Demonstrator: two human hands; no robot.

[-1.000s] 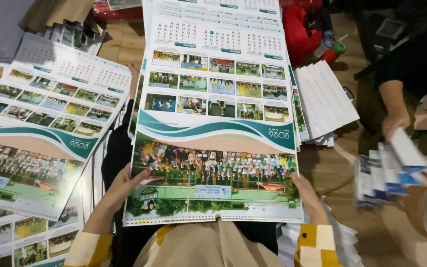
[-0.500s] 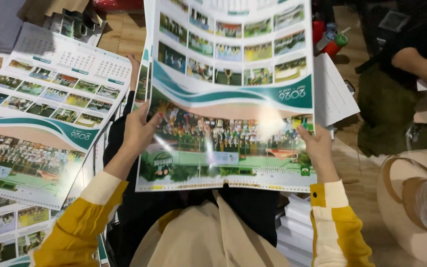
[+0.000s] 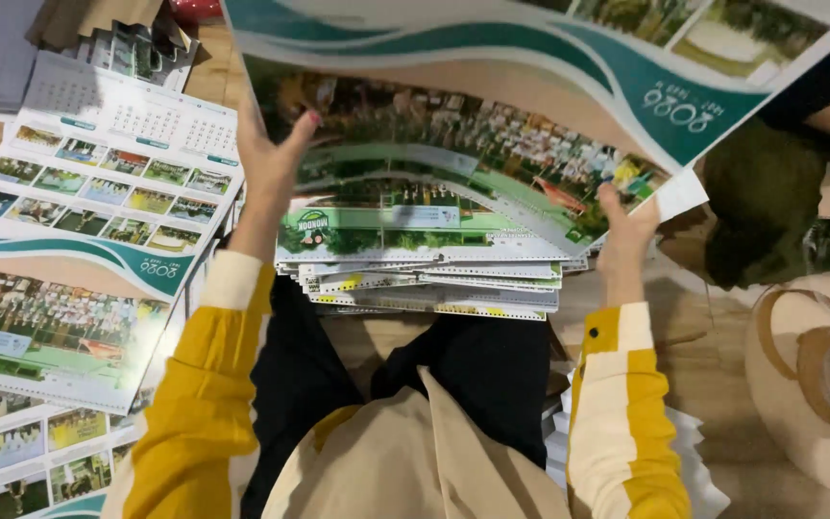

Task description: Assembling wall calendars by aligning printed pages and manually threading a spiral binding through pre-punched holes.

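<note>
Calendar sheet, large, glossy and printed with green photographs and a teal wave band point(image 3: 492, 144), arches up across the top of the view, held at both lower edges. Beneath it a stack of like printed calendar sheets point(image 3: 425, 279) rests on the person's lap over black trousers. Another spread of the same calendar sheets point(image 3: 79, 250) lies to the left on the wooden floor point(image 3: 722, 384). At the right edge a second person in dark green clothing point(image 3: 761, 211) sits close by. The left hand point(image 3: 271, 159) grips the lifted sheet's left edge, fingers spread behind it and thumb in front; the right hand point(image 3: 626, 226) pinches its right lower edge between thumb and fingers.
</note>
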